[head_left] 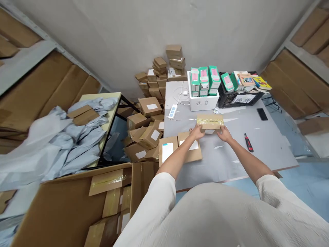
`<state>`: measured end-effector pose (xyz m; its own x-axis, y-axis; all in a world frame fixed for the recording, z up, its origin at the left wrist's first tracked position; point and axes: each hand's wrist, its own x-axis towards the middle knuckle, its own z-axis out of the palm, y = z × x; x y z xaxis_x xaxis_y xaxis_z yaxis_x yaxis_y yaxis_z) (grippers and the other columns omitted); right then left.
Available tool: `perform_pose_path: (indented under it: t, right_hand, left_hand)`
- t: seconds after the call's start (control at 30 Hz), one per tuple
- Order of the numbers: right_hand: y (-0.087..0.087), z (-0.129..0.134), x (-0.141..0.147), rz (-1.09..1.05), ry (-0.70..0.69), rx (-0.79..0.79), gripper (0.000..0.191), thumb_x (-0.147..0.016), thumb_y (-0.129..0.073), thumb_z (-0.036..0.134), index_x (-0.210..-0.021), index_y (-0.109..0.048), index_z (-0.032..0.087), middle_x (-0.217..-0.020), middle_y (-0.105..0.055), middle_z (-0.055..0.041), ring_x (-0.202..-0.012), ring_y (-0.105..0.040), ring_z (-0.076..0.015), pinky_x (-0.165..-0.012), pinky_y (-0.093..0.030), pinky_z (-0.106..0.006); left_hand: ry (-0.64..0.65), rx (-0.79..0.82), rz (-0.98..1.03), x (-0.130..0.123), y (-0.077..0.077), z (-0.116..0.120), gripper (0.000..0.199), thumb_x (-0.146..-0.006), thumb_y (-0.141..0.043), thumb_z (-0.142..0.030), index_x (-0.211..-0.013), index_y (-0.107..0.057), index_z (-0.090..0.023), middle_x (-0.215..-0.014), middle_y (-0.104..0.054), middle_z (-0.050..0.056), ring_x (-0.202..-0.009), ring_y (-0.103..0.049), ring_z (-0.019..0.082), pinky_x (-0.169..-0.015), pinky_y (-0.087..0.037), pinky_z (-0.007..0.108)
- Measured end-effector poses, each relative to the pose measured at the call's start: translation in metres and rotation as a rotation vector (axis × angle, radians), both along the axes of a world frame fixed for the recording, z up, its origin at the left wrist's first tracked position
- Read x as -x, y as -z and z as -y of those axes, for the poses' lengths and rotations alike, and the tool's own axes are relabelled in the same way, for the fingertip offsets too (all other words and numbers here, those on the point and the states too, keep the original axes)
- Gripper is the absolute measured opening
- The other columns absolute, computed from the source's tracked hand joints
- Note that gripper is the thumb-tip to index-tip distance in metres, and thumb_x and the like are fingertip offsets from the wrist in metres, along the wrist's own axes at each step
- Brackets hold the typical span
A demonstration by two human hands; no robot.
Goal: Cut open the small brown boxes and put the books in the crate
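A small brown carton with shiny yellowish tape across its top is held between my two hands over the grey table. My left hand grips its near left corner, and my right hand grips the near right corner. Part of a white label shows on the side facing me. Two labelled brown boxes lie beneath and left of my left arm, one at the table's left edge and another beside it. A red and black cutter rests to the right of my right hand.
Behind the carton stand a white bin of green boxes and a black crate with books. A phone and a power strip lie on the table. Cartons pile up at left, above a large open box.
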<state>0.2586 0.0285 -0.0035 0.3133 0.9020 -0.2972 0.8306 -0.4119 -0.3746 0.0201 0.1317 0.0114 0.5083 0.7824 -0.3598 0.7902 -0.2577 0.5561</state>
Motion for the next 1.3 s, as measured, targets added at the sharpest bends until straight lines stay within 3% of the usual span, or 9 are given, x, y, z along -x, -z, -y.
perform_pose_path:
  t: [0.2, 0.4, 0.57, 0.83, 0.97, 1.13, 1.3]
  right_hand:
    - [-0.001, 0.055, -0.034, 0.0, 0.129, -0.001, 0.06, -0.097, -0.056, 0.04, -0.154, -0.051, 0.021, -0.154, -0.052, -0.0172, -0.138, -0.056, -0.0357, -0.115, -0.049, -0.045]
    - [-0.001, 0.079, -0.062, -0.018, 0.203, -0.023, 0.063, -0.097, -0.057, 0.037, -0.157, -0.049, 0.019, -0.161, -0.049, -0.0193, -0.142, -0.055, -0.0346, -0.121, -0.044, -0.044]
    - [0.0, 0.089, -0.093, -0.031, 0.18, -0.05, 0.056, -0.098, -0.057, 0.036, -0.151, -0.052, 0.019, -0.15, -0.055, -0.0191, -0.13, -0.063, -0.0332, -0.115, -0.048, -0.042]
    - [0.004, 0.114, -0.143, -0.056, 0.055, -0.049, 0.058, -0.098, -0.054, 0.034, -0.154, -0.048, 0.018, -0.148, -0.057, -0.0196, -0.131, -0.06, -0.034, -0.109, -0.05, -0.042]
    - [0.006, 0.126, -0.158, -0.051, 0.044, -0.019, 0.061, -0.102, -0.048, 0.04, -0.159, -0.044, 0.019, -0.153, -0.056, -0.018, -0.137, -0.059, -0.0328, -0.106, -0.052, -0.041]
    - [0.008, 0.134, -0.169, -0.083, 0.047, 0.011, 0.055, -0.104, -0.045, 0.045, -0.153, -0.054, 0.021, -0.141, -0.066, -0.014, -0.134, -0.062, -0.0322, -0.105, -0.053, -0.041]
    - [0.019, 0.141, -0.174, -0.194, 0.08, -0.039, 0.056, -0.098, -0.051, 0.037, -0.15, -0.059, 0.019, -0.141, -0.066, -0.0146, -0.128, -0.065, -0.0311, -0.106, -0.053, -0.04]
  left_hand:
    - [0.114, 0.003, 0.001, -0.043, 0.002, 0.039, 0.058, -0.092, -0.07, -0.04, -0.147, -0.059, -0.028, -0.169, -0.049, 0.016, -0.145, -0.058, 0.038, -0.127, -0.032, 0.057]
    - [0.101, 0.013, 0.004, -0.067, 0.005, 0.081, 0.064, -0.093, -0.068, -0.039, -0.155, -0.054, -0.029, -0.17, -0.049, 0.014, -0.153, -0.051, 0.037, -0.128, -0.035, 0.054]
    - [-0.055, -0.003, 0.034, -0.087, 0.012, 0.117, 0.063, -0.095, -0.066, -0.039, -0.155, -0.054, -0.03, -0.168, -0.051, 0.01, -0.155, -0.049, 0.031, -0.127, -0.039, 0.044]
    - [-0.375, 0.017, 0.012, -0.13, 0.014, 0.179, 0.048, -0.096, -0.069, -0.035, -0.143, -0.064, -0.029, -0.151, -0.057, 0.012, -0.138, -0.061, 0.03, -0.12, -0.048, 0.039]
    - [-0.448, 0.035, 0.011, -0.134, 0.014, 0.197, 0.041, -0.098, -0.064, -0.027, -0.138, -0.067, -0.028, -0.147, -0.059, 0.011, -0.132, -0.065, 0.028, -0.118, -0.049, 0.037]
    - [-0.441, 0.076, 0.021, -0.127, 0.012, 0.21, 0.038, -0.101, -0.057, -0.024, -0.137, -0.067, -0.028, -0.145, -0.06, 0.009, -0.123, -0.069, 0.023, -0.115, -0.051, 0.034]
    - [-0.392, 0.014, -0.084, -0.132, 0.005, 0.219, 0.04, -0.099, -0.061, -0.029, -0.139, -0.067, -0.028, -0.15, -0.06, 0.012, -0.136, -0.062, 0.032, -0.116, -0.051, 0.043]
